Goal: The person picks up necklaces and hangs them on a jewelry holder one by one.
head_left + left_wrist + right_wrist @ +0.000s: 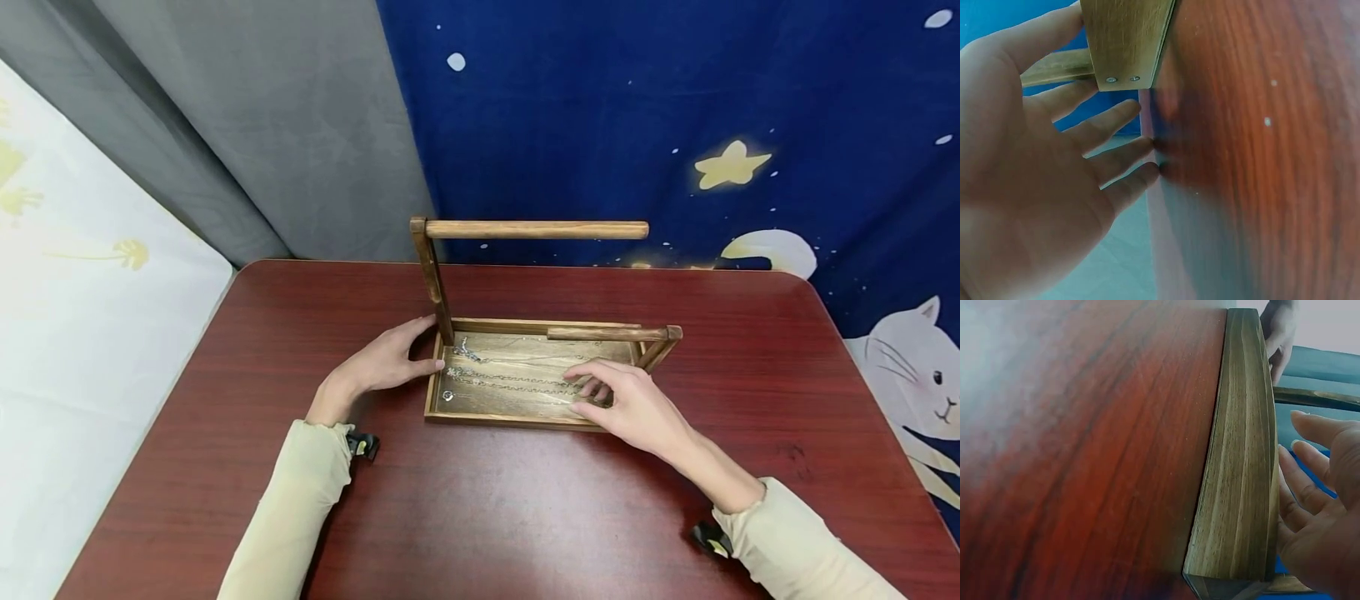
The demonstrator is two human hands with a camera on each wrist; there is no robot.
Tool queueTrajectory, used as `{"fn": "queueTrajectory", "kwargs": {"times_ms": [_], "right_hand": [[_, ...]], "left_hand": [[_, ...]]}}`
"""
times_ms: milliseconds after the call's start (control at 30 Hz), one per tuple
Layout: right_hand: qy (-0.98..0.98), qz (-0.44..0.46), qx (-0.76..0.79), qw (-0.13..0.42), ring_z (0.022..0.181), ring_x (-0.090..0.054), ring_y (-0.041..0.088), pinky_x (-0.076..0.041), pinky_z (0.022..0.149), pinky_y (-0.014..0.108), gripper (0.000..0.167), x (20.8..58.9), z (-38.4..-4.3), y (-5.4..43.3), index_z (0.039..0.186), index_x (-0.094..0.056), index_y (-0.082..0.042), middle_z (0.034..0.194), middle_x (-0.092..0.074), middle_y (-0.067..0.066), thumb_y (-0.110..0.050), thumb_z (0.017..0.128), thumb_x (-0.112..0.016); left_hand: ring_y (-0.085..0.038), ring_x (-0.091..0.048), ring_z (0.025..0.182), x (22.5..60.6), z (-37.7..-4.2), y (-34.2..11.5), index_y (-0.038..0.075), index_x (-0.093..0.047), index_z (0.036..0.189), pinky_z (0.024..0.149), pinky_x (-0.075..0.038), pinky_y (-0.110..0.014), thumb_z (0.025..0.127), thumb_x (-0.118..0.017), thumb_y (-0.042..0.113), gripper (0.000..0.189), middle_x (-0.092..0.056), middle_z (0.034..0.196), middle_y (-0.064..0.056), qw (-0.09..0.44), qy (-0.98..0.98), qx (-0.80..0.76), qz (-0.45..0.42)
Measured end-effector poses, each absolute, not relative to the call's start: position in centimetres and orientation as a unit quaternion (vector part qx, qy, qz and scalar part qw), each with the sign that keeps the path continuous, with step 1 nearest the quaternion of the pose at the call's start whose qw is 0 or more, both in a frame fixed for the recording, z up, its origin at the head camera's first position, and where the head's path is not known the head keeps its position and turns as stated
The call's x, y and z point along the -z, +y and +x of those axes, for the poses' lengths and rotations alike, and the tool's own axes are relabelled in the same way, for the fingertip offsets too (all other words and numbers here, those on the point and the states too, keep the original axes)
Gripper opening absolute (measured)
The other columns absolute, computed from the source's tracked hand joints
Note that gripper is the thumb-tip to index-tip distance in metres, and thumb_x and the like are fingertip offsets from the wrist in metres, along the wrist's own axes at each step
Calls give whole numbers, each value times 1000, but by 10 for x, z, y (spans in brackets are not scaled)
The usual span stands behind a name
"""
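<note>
A wooden jewelry tray [517, 419] with two bar-topped posts stands on the table. Several necklaces [517, 381] lie stretched lengthwise across its floor, their pendants [467, 350] toward the left end. My left hand [386, 358] rests against the tray's left end with thumb and fingers spread; the left wrist view shows its fingers [1104, 128] extended beside the screwed end panel [1129, 44]. Over the tray's right part hovers my right hand [630, 407], fingers loosely bent. Thumb and fingers stand apart in the right wrist view, with nothing visible between them. The necklaces' right ends are partly hidden by this hand.
A long wooden bar [536, 229] rises on the tray's left post, and a shorter, lower bar [607, 334] on the right post reaches above the back edge. The dark red table [510, 517] extends all round. Grey [285, 117] and blue curtains [570, 108] hang behind.
</note>
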State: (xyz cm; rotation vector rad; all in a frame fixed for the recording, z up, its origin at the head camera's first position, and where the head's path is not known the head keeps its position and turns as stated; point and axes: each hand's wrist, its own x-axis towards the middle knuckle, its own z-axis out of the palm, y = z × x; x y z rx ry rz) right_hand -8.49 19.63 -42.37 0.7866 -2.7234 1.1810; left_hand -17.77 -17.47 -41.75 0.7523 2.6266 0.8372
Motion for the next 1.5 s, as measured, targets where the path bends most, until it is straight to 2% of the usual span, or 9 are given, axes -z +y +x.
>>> {"fn": "queueTrajectory", "kwargs": {"times_ms": [300,467,600,833,1100,1500], "right_hand": [[-883,244,-401,6,74,-64,6,-55,65,28,32,425,-91,191,114,-72,-11,94,-74,-1,-10,83,-81],[-873,255,-415,-1,76,-65,6,-56,66,28,32,429,-95,187,112,-72,-9,96,-74,1,-5,81,-81],[-877,246,-413,-10,75,-65,5,-56,66,28,30,431,-97,185,110,-73,-11,92,-74,-1,-6,81,-81],[-887,239,-395,-23,75,-64,4,-56,67,25,26,431,-100,180,107,-75,-12,90,-73,-3,-9,82,-81],[-896,227,-379,-44,70,-63,2,-52,59,21,23,432,-101,178,105,-75,-16,90,-73,-7,-14,83,-81],[-901,237,-362,-34,71,-62,0,-51,61,21,19,435,-103,174,101,-76,-17,90,-73,-9,-14,82,-82]], "left_hand": [[-29,-32,144,413,-181,-173,9,-32,156,116,-30,-48,90,-75,30,81,-37,156,-13,167,904,-309,245],[-30,-30,145,411,-182,-175,9,-30,157,116,-30,-49,89,-76,32,85,-35,157,-13,193,905,-308,222],[-30,-29,146,410,-183,-176,9,-28,157,116,-29,-49,88,-77,33,88,-34,158,-13,203,904,-310,212],[-30,-28,146,414,-184,-177,13,-30,157,116,-29,-50,88,-77,35,86,-34,158,-10,195,903,-318,215],[-30,-29,146,416,-184,-176,14,-32,156,115,-29,-51,88,-77,33,84,-37,157,-10,185,905,-316,215],[-28,-29,146,415,-183,-177,15,-32,157,116,-29,-50,88,-77,34,84,-36,157,-7,193,905,-317,209]]}}
